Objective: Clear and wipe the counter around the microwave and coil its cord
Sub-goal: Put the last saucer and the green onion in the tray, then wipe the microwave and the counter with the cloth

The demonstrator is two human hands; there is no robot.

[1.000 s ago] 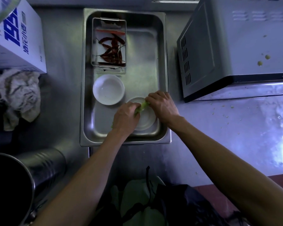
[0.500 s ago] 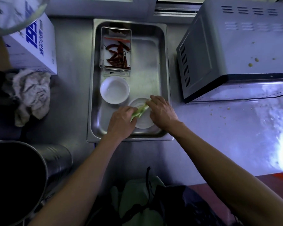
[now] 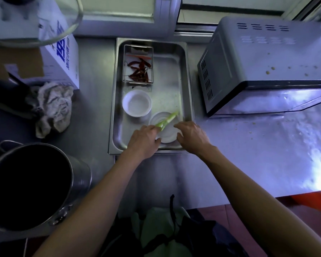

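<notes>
A steel tray (image 3: 117, 112) lies on the steel counter (image 3: 248, 160) left of the grey microwave (image 3: 267, 67). In the tray are a small box of dried red chillies (image 3: 139, 68), a white bowl (image 3: 137, 103) and a white dish (image 3: 166, 134). My left hand (image 3: 144, 140) is shut on a green vegetable stalk (image 3: 168, 119) that lies across the dish. My right hand (image 3: 190, 134) hovers at the dish's right edge, fingers apart, holding nothing. Crumbs dot the counter in front of the microwave and its top. No cord is in view.
A crumpled grey rag (image 3: 53, 107) lies left of the tray, beside a white and blue carton (image 3: 62, 62). A large steel pot (image 3: 30, 184) stands at the near left. A glass bowl rim (image 3: 70, 25) is at the top left. A window frame runs along the back.
My right hand has let go of the stalk and drawn back to the right. The stalk now points out over the dish from my left hand. The view has shifted back and up.
</notes>
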